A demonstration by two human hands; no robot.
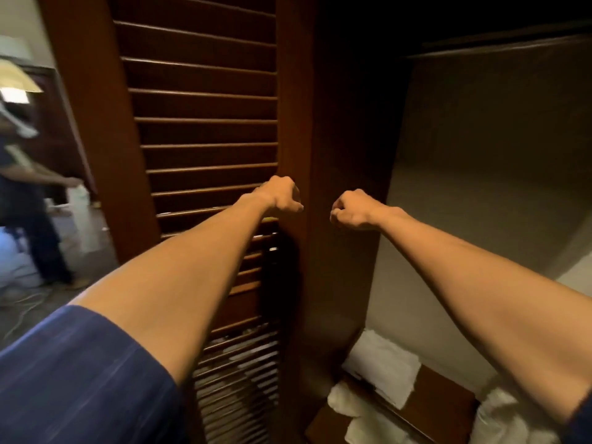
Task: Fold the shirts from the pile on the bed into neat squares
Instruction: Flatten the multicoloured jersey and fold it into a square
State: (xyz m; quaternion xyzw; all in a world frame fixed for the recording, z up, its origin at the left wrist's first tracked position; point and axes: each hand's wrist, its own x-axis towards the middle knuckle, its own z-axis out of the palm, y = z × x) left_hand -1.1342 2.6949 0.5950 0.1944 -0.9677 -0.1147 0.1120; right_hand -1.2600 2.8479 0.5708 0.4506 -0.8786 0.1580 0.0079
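Setting: dark wooden wardrobe, louvred door (205, 129) ahead, white folded towels (382, 368) low on a shelf
Left hand (282, 195): clenched, empty
Right hand (350, 209): clenched, empty
Shirts: pile and bed out of view
Progress: no folding shown; seemingly all left

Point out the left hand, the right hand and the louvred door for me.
left hand (282, 197): head view, on the back of the curled fist.
right hand (350, 210): head view, on the back of the curled fist.
louvred door (205, 107): head view, on a slat in its upper half.
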